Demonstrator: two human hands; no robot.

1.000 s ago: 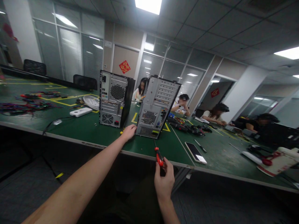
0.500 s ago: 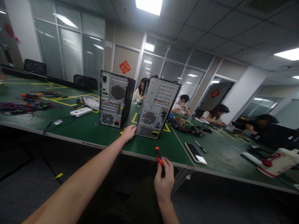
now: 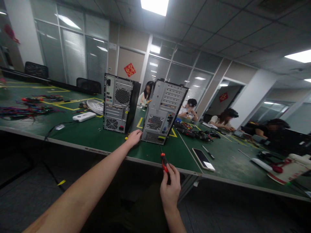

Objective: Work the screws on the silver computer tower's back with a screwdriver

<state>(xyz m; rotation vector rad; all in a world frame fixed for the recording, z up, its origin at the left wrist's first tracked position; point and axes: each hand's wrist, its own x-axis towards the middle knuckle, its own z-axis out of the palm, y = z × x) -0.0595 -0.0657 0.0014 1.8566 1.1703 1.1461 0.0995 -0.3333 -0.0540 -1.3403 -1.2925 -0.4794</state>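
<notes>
My right hand [image 3: 171, 184] is closed on the handle of a red and black screwdriver [image 3: 163, 159]. Its thin shaft points up and away, the tip close to the bottom edge of a computer tower [image 3: 155, 113]. That tower stands upright on the green tabletop with its rear panel toward me, leaning to the right in view. My left hand [image 3: 134, 138] is closed against the tower's lower left edge, some fingers hidden from view. A small yellow piece [image 3: 126, 138] lies beside that hand. A second computer tower [image 3: 116, 103] stands to the left, its rear panel also facing me.
Tangled wires [image 3: 26, 108] and a white power strip [image 3: 84, 116] lie at left. To the right are a phone [image 3: 202, 158], a slim pen-like tool [image 3: 208, 152] and dark cables [image 3: 196, 133]. Several people sit across and along the table. The table's front edge [image 3: 102, 149] runs below the towers.
My right hand and the screwdriver have shifted very slightly to the left. My left hand and both towers stay in place.
</notes>
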